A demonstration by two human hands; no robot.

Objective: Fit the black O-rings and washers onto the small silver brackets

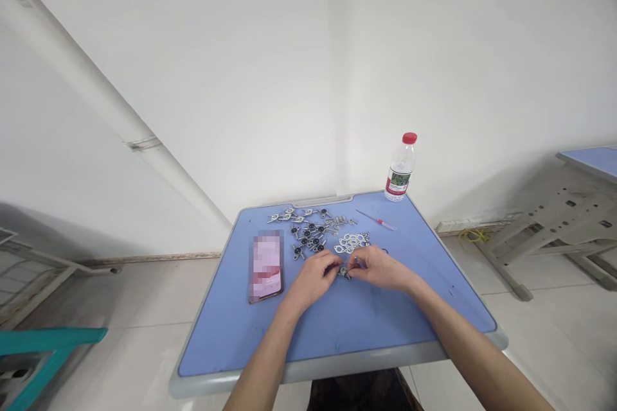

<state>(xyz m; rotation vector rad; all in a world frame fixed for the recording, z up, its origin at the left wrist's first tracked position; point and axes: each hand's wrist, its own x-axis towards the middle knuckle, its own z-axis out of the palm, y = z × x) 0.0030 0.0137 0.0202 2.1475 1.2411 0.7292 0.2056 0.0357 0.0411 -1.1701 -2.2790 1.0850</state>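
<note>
In the head view, the small metal part (344,273) sits just right of the frame's centre line, below mid-height, over the blue desk (366,334). It seems to slant slightly from upper left to lower right, but fingers cover much of it, so which end is its front cannot be told. The left hand (314,275) pinches it from the left with bent fingers; the right hand (376,266) grips it from the right, thumb and forefinger drawn together.

The part looks like bare, shiny metal, its outline irregular. Above the hands lie flat silver plates (351,243) with rounded outlines and round holes, overlapping one another. Left of these is a cluster of metal pieces with round black discs (311,235), their stems pointing various ways. Winged metal pieces (292,214) lie farther up, and small silver pieces (341,223) are scattered to their right.

A thin tool with a red and clear handle (378,221) slopes down rightward. Beyond it, a clear plastic bottle (400,173) with a red cap stands upright near the desk's far edge. A phone (267,273), its screen pixelated, lies left of the left hand. The fingers themselves block the view of the part.
</note>
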